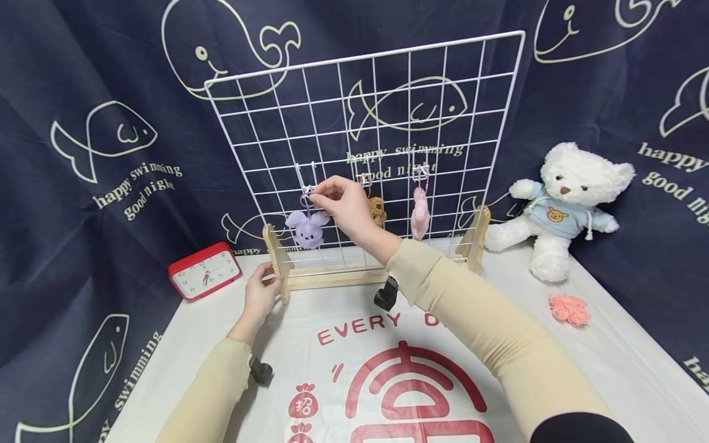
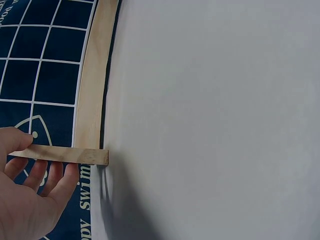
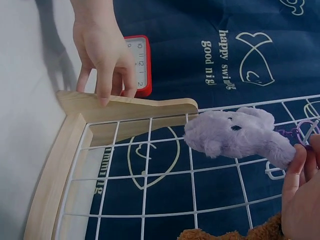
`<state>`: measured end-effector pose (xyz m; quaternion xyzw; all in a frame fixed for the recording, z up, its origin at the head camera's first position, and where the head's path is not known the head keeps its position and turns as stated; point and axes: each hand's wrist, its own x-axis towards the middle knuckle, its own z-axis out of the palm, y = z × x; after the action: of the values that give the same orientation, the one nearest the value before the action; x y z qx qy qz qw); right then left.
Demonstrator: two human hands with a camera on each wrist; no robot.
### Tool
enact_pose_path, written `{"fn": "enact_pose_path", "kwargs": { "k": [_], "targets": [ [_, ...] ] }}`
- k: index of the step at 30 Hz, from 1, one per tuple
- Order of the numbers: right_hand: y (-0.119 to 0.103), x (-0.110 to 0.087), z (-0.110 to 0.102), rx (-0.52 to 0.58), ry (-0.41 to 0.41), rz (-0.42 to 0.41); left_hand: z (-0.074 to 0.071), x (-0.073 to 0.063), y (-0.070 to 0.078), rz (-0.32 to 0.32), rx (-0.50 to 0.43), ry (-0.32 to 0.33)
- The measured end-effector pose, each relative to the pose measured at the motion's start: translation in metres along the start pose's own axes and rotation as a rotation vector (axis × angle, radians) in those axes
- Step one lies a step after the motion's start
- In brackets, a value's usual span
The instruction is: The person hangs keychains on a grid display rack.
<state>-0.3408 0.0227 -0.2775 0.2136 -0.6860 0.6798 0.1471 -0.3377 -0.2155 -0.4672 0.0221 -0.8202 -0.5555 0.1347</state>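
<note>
A purple plush keychain (image 1: 308, 230) with round ears hangs at the left part of the white wire grid (image 1: 332, 154). My right hand (image 1: 346, 206) pinches its purple ring (image 3: 303, 134) between thumb and fingers, close to a white hook (image 1: 306, 184). Whether the ring sits on the hook cannot be made out. Down at the left, my left hand (image 1: 263, 293) grips the wooden side foot (image 2: 65, 154) of the grid's stand, thumb on one side and fingers on the other. A brown plush keychain (image 1: 378, 211), partly behind my right hand, and a pink plush keychain (image 1: 420, 214) hang farther right.
A red alarm clock (image 1: 205, 271) stands left of the rack. To the right sits a white teddy bear (image 1: 565, 203) in a blue top, with a coral-coloured knitted piece (image 1: 569, 309) on the table in front. Dark printed cloth (image 1: 111, 246) hangs behind.
</note>
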Motion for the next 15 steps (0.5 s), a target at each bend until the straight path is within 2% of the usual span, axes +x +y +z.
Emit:
{"fn": "enact_pose_path", "kwargs": {
  "k": [9, 15],
  "targets": [
    [0.0057, 0.0025, 0.0032, -0.047, 0.003, 0.043, 0.0002, -0.003, 0.0001, -0.005, -0.021, 0.003],
    [0.0044, 0.004, 0.003, -0.026, 0.026, 0.06, 0.0004, -0.0018, 0.0003, 0.006, -0.021, 0.003]
  ]
}}
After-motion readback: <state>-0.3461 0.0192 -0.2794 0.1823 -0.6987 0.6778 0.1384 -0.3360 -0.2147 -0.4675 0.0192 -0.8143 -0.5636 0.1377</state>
